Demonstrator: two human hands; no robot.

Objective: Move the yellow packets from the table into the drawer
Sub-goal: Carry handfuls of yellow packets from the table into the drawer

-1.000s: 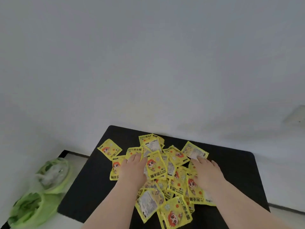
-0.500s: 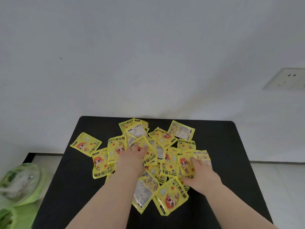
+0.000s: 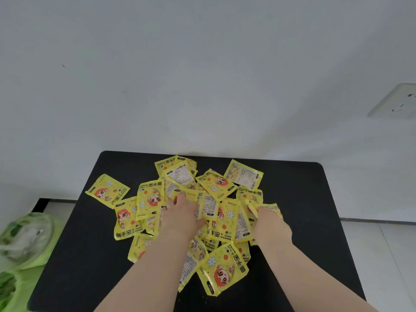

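Observation:
A heap of yellow hand-warmer packets [image 3: 216,183] lies in the middle of a black table [image 3: 304,199]. One packet [image 3: 107,190] lies apart at the heap's left. My left hand [image 3: 180,218] is dug into the centre of the heap, its fingers curled among packets that partly cover them. At the heap's right edge, my right hand [image 3: 271,226] is closed on packets that stick up past its fingers. No drawer is in view.
The table's far edge stands against a white wall with a socket plate [image 3: 398,101] at the right. Green plastic bags [image 3: 27,239] sit on the floor to the left. Light floor tiles [image 3: 382,244] show to the right.
Both hands went from lying flat on the heap to curling their fingers into it. The right hand has closed on packets at the right edge. The view tilted down and shifted.

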